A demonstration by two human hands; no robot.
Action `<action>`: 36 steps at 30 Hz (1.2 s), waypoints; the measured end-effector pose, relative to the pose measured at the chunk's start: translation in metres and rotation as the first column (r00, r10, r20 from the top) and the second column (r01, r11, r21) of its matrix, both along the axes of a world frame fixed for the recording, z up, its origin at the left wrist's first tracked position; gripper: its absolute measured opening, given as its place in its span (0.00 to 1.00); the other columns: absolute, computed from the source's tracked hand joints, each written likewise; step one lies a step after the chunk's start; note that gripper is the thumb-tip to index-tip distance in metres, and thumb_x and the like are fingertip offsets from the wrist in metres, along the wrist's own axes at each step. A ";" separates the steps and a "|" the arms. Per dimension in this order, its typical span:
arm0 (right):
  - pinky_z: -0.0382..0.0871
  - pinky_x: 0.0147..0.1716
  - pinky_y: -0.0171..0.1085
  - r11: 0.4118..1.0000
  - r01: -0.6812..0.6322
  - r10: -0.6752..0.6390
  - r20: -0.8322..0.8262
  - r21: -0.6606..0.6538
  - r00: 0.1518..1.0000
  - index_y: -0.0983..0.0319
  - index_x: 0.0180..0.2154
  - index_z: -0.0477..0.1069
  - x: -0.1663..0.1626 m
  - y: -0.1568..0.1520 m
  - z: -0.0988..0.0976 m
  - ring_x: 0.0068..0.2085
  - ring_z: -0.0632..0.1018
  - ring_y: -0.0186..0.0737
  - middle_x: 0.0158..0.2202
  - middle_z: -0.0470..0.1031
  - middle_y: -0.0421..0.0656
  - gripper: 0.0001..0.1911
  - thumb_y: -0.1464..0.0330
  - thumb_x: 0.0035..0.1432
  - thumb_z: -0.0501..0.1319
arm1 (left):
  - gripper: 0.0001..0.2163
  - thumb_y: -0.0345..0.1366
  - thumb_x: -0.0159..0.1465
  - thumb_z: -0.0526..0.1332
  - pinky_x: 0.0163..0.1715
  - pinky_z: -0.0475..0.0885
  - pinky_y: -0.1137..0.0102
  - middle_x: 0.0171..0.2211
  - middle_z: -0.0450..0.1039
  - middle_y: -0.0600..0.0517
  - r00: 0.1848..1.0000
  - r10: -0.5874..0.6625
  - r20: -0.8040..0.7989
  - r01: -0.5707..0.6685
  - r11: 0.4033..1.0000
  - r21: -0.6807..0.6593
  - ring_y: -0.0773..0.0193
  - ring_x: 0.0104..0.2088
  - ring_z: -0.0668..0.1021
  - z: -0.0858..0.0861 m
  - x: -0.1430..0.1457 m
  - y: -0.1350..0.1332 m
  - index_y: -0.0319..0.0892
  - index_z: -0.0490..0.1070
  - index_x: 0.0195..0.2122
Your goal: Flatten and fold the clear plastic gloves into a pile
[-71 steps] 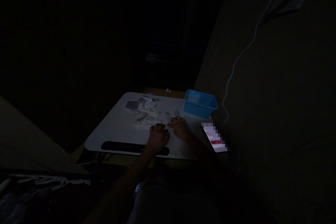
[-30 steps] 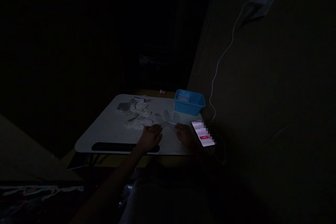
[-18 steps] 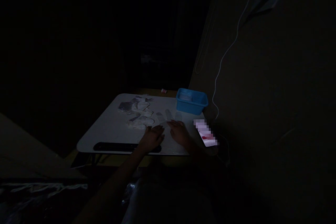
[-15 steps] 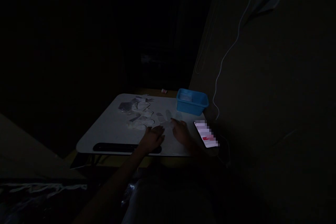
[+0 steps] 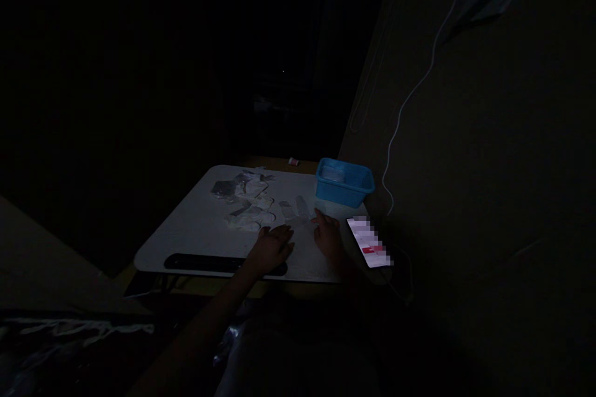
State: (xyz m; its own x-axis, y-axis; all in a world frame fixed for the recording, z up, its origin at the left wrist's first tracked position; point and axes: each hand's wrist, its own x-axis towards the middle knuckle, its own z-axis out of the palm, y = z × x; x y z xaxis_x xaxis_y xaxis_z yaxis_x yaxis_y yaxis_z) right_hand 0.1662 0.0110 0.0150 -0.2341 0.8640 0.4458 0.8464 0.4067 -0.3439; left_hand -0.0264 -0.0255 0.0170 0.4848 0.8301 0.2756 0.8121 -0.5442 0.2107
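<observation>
In the dim head view, my left hand (image 5: 270,250) rests low over the white table (image 5: 186,232), its fingers stretched out and nothing visible in them. To its right is my right hand (image 5: 328,236), with the fingers apart and the index finger reaching toward some pale, thin pieces. One flat pale piece (image 5: 287,211) and a longer pale strip (image 5: 302,206) lie just beyond my hands. Left of them is a heap of whitish, loop-shaped items (image 5: 254,214), with a crumpled clear plastic bag (image 5: 224,189) behind. Darkness hides their exact kind.
A blue plastic basket (image 5: 342,192) stands at the table's back right corner, pale things inside. A lit phone (image 5: 367,243) lies by the right edge. A black strip (image 5: 205,262) runs along the front edge. A white cable (image 5: 399,113) hangs down the right wall.
My right hand has moved slightly right, away from the pale pieces, and its fingers are more spread. My left hand stays nearly in place. The view has shifted a little.
</observation>
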 end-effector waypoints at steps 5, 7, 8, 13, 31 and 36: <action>0.54 0.49 0.42 0.999 0.008 -0.005 0.069 -0.046 0.998 0.66 0.57 0.52 -0.001 -0.005 0.006 0.48 0.67 0.43 0.46 0.71 0.48 0.32 0.79 0.48 0.49 | 0.18 0.40 0.63 0.47 0.50 0.56 0.55 0.54 0.63 0.43 1.000 -0.004 -0.003 0.004 1.000 -0.011 0.56 0.54 0.65 0.003 0.001 -0.002 0.41 0.63 0.51; 0.53 0.50 0.42 1.000 -0.011 0.013 0.093 -0.029 0.996 0.65 0.58 0.51 -0.002 -0.006 0.007 0.50 0.66 0.43 0.48 0.70 0.48 0.32 0.78 0.48 0.50 | 0.18 0.40 0.62 0.47 0.50 0.56 0.55 0.54 0.63 0.43 1.000 -0.003 -0.007 0.003 1.000 -0.012 0.56 0.54 0.65 0.003 0.001 -0.002 0.41 0.64 0.50; 0.53 0.50 0.42 0.999 -0.040 0.041 0.109 -0.015 0.993 0.65 0.58 0.50 -0.002 -0.007 0.008 0.52 0.64 0.43 0.49 0.69 0.48 0.33 0.78 0.49 0.50 | 0.18 0.40 0.62 0.47 0.50 0.56 0.55 0.54 0.63 0.43 1.000 -0.002 -0.011 0.002 1.000 -0.011 0.56 0.54 0.65 0.003 0.001 -0.002 0.41 0.64 0.50; 0.50 0.52 0.42 0.986 -0.169 0.169 0.154 -0.009 0.974 0.66 0.59 0.45 -0.004 -0.009 0.007 0.55 0.61 0.41 0.51 0.67 0.47 0.33 0.77 0.51 0.49 | 0.18 0.40 0.62 0.47 0.50 0.56 0.53 0.54 0.62 0.42 1.000 -0.004 -0.028 0.004 1.000 -0.004 0.54 0.54 0.64 0.003 0.001 -0.002 0.40 0.63 0.51; 0.52 0.51 0.42 0.986 -0.158 0.164 0.150 -0.053 0.975 0.65 0.59 0.46 -0.003 -0.005 0.004 0.56 0.62 0.40 0.51 0.68 0.47 0.31 0.76 0.53 0.50 | 0.14 0.36 0.60 0.49 0.42 0.67 0.65 0.38 0.75 0.50 0.929 0.200 0.310 -0.201 0.979 -0.031 0.61 0.39 0.74 0.001 -0.012 0.034 0.43 0.73 0.40; 0.52 0.52 0.42 0.987 -0.154 0.159 0.109 -0.052 0.981 0.65 0.59 0.47 -0.002 -0.003 0.002 0.56 0.62 0.39 0.50 0.69 0.46 0.31 0.76 0.53 0.49 | 0.13 0.39 0.59 0.53 0.43 0.65 0.61 0.41 0.72 0.50 0.972 0.198 0.126 -0.209 0.974 0.084 0.58 0.41 0.71 -0.002 -0.009 0.038 0.48 0.74 0.40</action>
